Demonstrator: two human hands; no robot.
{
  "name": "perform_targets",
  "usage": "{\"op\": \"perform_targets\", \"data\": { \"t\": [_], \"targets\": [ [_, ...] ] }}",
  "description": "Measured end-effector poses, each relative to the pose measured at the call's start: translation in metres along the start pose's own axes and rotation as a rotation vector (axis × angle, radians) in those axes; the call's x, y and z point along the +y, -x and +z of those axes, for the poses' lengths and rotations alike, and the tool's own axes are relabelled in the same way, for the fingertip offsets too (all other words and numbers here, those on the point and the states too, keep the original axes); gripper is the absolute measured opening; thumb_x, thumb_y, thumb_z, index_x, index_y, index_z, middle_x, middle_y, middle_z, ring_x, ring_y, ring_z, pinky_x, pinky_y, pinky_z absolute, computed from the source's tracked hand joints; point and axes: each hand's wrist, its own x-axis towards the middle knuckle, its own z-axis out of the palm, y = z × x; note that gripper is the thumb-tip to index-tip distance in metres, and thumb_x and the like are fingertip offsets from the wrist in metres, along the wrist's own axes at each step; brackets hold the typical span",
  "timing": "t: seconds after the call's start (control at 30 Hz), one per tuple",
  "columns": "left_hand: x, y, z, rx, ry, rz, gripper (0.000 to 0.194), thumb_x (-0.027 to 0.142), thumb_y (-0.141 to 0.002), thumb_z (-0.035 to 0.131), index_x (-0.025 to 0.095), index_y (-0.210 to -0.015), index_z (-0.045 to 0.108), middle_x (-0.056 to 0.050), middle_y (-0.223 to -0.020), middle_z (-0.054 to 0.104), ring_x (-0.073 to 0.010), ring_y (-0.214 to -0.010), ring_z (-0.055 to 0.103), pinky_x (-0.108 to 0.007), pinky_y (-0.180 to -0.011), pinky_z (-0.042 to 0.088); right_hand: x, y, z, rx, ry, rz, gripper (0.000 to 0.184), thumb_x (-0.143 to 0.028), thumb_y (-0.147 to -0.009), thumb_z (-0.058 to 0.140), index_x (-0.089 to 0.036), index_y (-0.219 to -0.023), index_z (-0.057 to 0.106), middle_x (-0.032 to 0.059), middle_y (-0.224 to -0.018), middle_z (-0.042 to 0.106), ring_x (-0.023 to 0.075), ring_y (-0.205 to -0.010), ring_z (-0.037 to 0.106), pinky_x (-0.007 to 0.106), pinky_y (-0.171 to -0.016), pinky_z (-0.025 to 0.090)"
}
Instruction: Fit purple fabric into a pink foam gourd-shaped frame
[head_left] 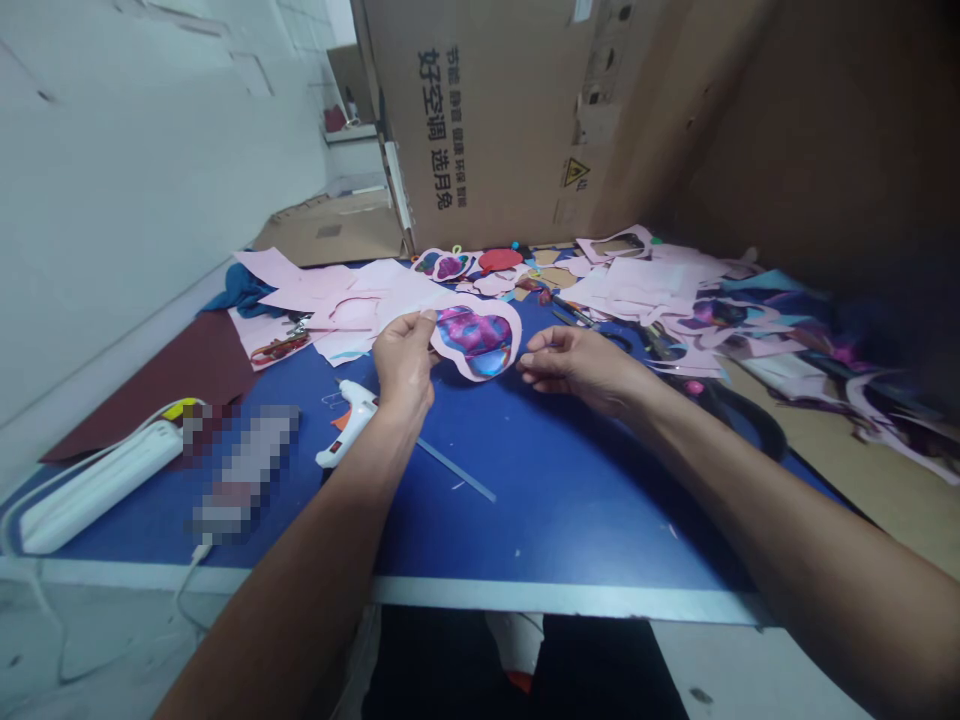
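A cloud-shaped cutout (478, 335) with a pink paper border and a shiny purple and blue middle is raised over the blue table. My left hand (403, 362) pinches its left edge between thumb and fingers. Close by the cutout's right edge is my right hand (577, 365), its thumb and fingertips pressed together. What those fingertips hold, if anything, is too small to make out. A white glue gun (352, 420) lies beside my left forearm, and a clear glue stick (457, 470) rests between my arms.
Pink paper scraps (645, 285) are heaped at the back right, with scissors (574, 312) beside them. A similar cloud piece (444, 265) lies at the back. A large cardboard box (510, 130) stands behind. A white power strip (101, 487) and cables are at the left.
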Motion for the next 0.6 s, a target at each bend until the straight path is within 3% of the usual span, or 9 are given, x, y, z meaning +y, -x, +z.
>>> {"op": "perform_targets", "data": {
  "t": [0.37, 0.47, 0.6],
  "targets": [
    [0.003, 0.002, 0.001, -0.022, -0.002, -0.022, 0.022, 0.031, -0.082, 0.087, 0.020, -0.077, 0.068, 0.003, -0.067, 0.066, -0.0112, -0.057, 0.061, -0.022, -0.055, 0.054, 0.010, -0.004, 0.004, 0.014, 0.098, -0.032, 0.031, -0.012, -0.080, 0.089, -0.022, -0.097, 0.065, 0.0016, -0.086, 0.075, 0.0175, -0.079, 0.074, 0.025, -0.065, 0.061],
    [0.006, 0.005, 0.003, -0.064, -0.007, -0.049, 0.023, 0.030, -0.083, 0.088, 0.020, -0.076, 0.069, 0.002, -0.067, 0.066, -0.0112, -0.058, 0.061, -0.022, -0.055, 0.054, 0.011, -0.007, 0.001, 0.113, 0.299, -0.205, 0.037, -0.025, -0.082, 0.091, -0.022, -0.111, 0.068, 0.0064, -0.103, 0.078, 0.0207, -0.089, 0.073, 0.030, -0.071, 0.060],
    [0.010, 0.011, 0.005, -0.190, -0.049, -0.118, 0.027, 0.033, -0.079, 0.092, 0.020, -0.075, 0.069, 0.002, -0.067, 0.067, -0.0110, -0.055, 0.059, -0.023, -0.053, 0.051, 0.003, -0.003, -0.004, 0.211, 0.467, -0.514, 0.045, -0.038, -0.086, 0.088, -0.023, -0.125, 0.072, 0.0122, -0.127, 0.077, 0.0276, -0.112, 0.072, 0.043, -0.100, 0.059]
  ]
}}
